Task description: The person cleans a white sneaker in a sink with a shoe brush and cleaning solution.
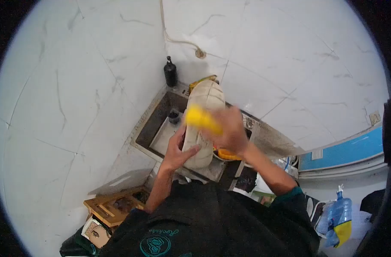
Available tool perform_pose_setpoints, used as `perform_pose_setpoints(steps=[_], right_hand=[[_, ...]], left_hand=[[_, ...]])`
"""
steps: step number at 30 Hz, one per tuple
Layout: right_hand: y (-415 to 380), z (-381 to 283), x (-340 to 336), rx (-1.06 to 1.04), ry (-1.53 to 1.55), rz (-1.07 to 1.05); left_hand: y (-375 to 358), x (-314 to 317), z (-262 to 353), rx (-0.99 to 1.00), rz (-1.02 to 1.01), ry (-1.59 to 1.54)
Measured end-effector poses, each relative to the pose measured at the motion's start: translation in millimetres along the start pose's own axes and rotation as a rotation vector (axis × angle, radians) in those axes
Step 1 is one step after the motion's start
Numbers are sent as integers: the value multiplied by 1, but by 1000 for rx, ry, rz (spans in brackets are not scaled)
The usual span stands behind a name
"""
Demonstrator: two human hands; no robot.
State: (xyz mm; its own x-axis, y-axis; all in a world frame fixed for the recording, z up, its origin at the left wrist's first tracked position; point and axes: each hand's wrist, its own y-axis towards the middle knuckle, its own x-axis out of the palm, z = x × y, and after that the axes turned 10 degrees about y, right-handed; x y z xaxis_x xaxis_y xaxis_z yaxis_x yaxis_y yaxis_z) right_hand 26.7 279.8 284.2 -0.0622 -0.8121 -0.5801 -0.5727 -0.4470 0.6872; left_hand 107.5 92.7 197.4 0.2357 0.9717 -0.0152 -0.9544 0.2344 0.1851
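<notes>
A shoe [206,95] with its off-white sole turned toward me is held up over the sink [150,112]. My left hand [177,149] grips its lower left side, with the thumb lying across the sole. In my right hand [230,129] is a yellow brush [199,118], smeared by motion and set against the middle of the sole. Its bristles cannot be made out. The brush and right hand hide part of the sole. Behind the right hand, an orange thing [228,154] shows in the basin.
A black pump bottle [170,73] stands at the sink's back corner, near a yellow packet [198,83]. A dark cup [174,116] is inside the basin. Tiled walls rise close behind. A wooden box [112,208] lies lower left; a blue water bottle [340,208] is at right.
</notes>
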Motion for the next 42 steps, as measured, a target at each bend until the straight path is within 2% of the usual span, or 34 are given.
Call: perform_pose_setpoints(steps=[1,2,3,5,6,9,10,13,15,16,17,18,20,21,24,25,27,29,30,33,34,37,38,42], right_hand=[[0,5,-2,58,27,1],[16,21,-3,183,-17,93],[8,12,-4,145,-19,116],[-1,-10,-1,43,-22,175],[8,-7,-2,110,8,188],[16,6,-7,350,112,175],[23,3,-8,365,132,276],[-7,-25,0,13,66,319],[0,-21,-7,177,143,362],[11,0,-7,289,178,396],[13,13,-5,398,214,439],[4,9,0,422,174,391],[-40,-31,10,219,160,237],[-55,-43,16,129,147,168],[-66,-31,29,137,88,191],[-50,-22,26,155,-44,241],[-21,0,18,297,-16,356],[-56,-35,22,225,76,245],[-62,-43,23,171,111,194],[-47,-17,31,108,-40,333],[-27,-19,22,204,-34,381],[-58,-43,29,116,30,205],[-68,-50,26,169,92,134],[-13,-5,19,245,-26,444]], left_hand=[[-5,9,8,10,21,4],[-4,16,14,32,34,12],[1,18,17,68,44,26],[-3,8,13,115,52,248],[-2,4,16,139,59,358],[0,12,20,3,-3,247],[0,10,18,8,-7,293],[9,-6,23,70,-8,442],[2,1,24,102,2,493],[3,10,30,232,32,636],[0,17,24,218,88,482],[3,18,13,215,142,339],[11,0,-3,188,241,132],[11,-6,5,75,316,-33],[14,-7,13,61,339,-44],[11,1,9,34,338,-41],[9,8,10,-13,335,-101],[10,4,26,-50,338,-217],[11,-1,29,4,305,-185],[11,0,4,49,264,26],[11,2,4,3,239,-103],[13,-2,32,-47,299,-244],[14,-11,18,-41,343,-164],[13,5,7,-20,243,-82]])
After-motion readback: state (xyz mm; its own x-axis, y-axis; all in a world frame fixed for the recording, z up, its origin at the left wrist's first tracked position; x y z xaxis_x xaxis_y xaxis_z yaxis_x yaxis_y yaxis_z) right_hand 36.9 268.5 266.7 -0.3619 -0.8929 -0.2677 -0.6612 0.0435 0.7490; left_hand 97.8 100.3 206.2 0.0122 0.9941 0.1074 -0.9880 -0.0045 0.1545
